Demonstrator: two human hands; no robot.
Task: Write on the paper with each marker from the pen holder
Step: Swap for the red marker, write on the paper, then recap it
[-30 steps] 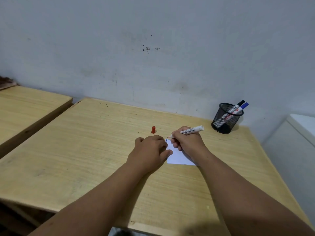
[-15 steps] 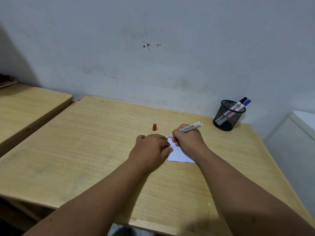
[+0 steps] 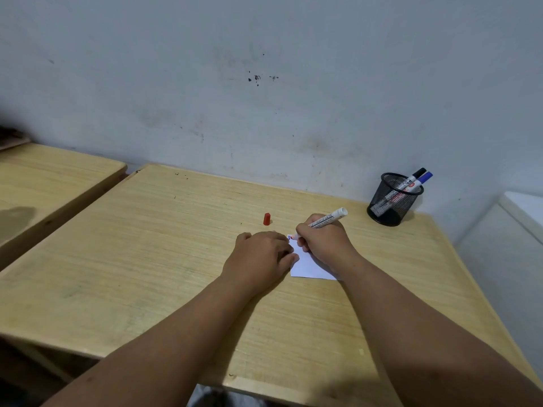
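A small white paper (image 3: 308, 267) lies on the wooden table (image 3: 182, 259). My right hand (image 3: 324, 240) grips a white marker (image 3: 329, 217) with its red tip down on the paper's far left corner, where small red and blue marks show. My left hand (image 3: 261, 257) rests flat, fingers curled, pressing the paper's left edge. The marker's red cap (image 3: 266, 219) stands on the table just beyond my left hand. A black mesh pen holder (image 3: 392, 199) at the far right holds a black-capped marker (image 3: 415, 176) and a blue-capped marker (image 3: 424, 178).
A grey wall runs along the table's far edge. A second wooden table (image 3: 44, 183) stands to the left across a narrow gap. A white cabinet or appliance (image 3: 517, 230) sits close to the table's right side.
My right hand and the marker have shifted only slightly over the paper's corner. The left hand stays on the paper. The view has drifted a little.
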